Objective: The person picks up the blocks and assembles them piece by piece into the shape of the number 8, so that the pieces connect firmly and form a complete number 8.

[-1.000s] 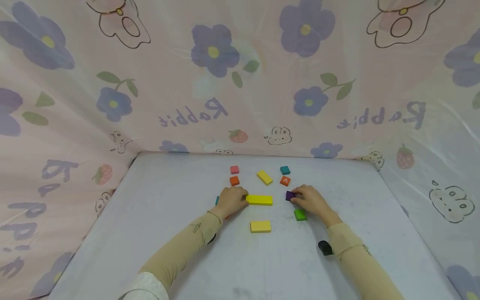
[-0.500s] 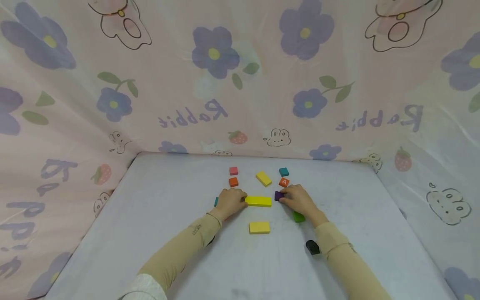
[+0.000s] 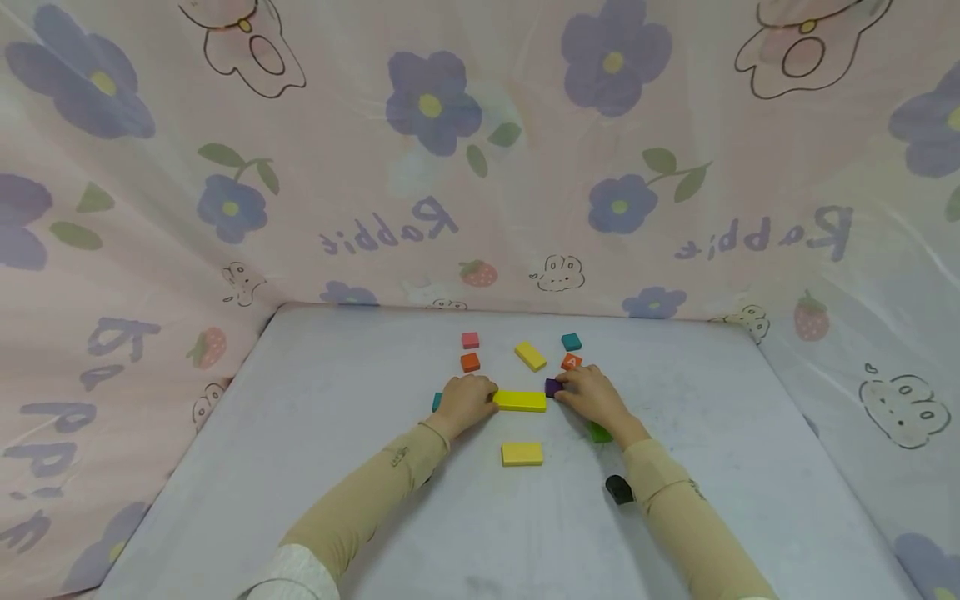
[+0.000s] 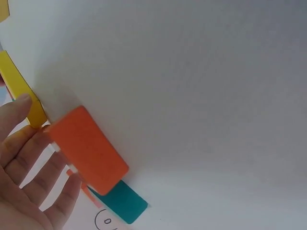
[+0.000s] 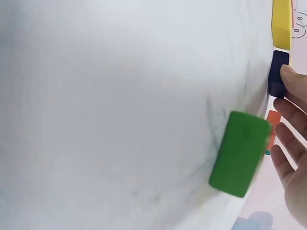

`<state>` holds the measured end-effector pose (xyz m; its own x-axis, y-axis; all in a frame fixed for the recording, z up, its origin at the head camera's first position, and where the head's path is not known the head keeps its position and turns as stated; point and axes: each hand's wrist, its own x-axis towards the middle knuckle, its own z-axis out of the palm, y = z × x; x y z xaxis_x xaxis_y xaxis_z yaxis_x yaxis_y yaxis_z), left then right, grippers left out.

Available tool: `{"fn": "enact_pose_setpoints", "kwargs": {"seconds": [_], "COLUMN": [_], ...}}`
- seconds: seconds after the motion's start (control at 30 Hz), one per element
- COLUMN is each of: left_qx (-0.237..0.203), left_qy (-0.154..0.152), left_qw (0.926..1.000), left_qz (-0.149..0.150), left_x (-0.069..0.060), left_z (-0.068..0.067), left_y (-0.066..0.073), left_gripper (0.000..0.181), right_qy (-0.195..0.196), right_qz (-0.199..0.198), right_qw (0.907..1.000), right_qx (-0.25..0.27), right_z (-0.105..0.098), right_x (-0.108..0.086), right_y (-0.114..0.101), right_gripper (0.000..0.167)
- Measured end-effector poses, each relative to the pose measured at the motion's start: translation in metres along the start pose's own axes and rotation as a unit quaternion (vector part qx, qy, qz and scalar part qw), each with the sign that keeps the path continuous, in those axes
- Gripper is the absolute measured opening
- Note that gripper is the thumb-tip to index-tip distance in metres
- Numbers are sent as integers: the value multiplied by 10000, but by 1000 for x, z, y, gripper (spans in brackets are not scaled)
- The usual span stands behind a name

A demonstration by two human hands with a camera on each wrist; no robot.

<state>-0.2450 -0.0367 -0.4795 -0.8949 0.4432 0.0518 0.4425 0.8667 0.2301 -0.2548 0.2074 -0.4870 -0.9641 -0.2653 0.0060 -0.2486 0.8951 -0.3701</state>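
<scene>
A long yellow block lies at the centre of the head view, its left end pinched between the thumb and fingers of a person's left hand, while the right hand grips a small dark purple block just beside its opposite end. The purple block sits at the right fingertips, on the side facing the picture's middle; the right wrist view shows a narrow gap between the two pieces. Both are smooth, straight-edged and opaque. A green block with rounded corners lies near the right hand, and an orange block and a teal block lie near the left. Above centre are a slanted yellow block and an orange tile lettered "A"; below centre, a pale yellow rectangle. Tan sleeves reach across a faintly smudged white tabletop before creased pink sheeting printed with purple flowers.
</scene>
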Motion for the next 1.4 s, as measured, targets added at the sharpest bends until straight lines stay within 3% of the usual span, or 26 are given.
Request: {"fn": "enact_pose_setpoints", "kwargs": {"seconds": [0.83,1.1,1.4], "left_qx": [-22,-117,-63], "left_qy": [69,54,12], "left_qw": [9999,9998,10000], "left_qz": [120,152,20], "left_x": [0,0,-1], "left_z": [0,1,1], "left_y": [2,2,-1], "left_gripper": [21,19,23], "right_qy": [165,199,116], "right_qz": [-108,-400,-919], "right_qw": [9994,9979,9932], "right_qx": [-288,-469,-710], "right_z": [-1,-3,-19], "right_x": [-3,-10,-31], "right_y": [-7,-5,3], "right_gripper": [36,43,32]}}
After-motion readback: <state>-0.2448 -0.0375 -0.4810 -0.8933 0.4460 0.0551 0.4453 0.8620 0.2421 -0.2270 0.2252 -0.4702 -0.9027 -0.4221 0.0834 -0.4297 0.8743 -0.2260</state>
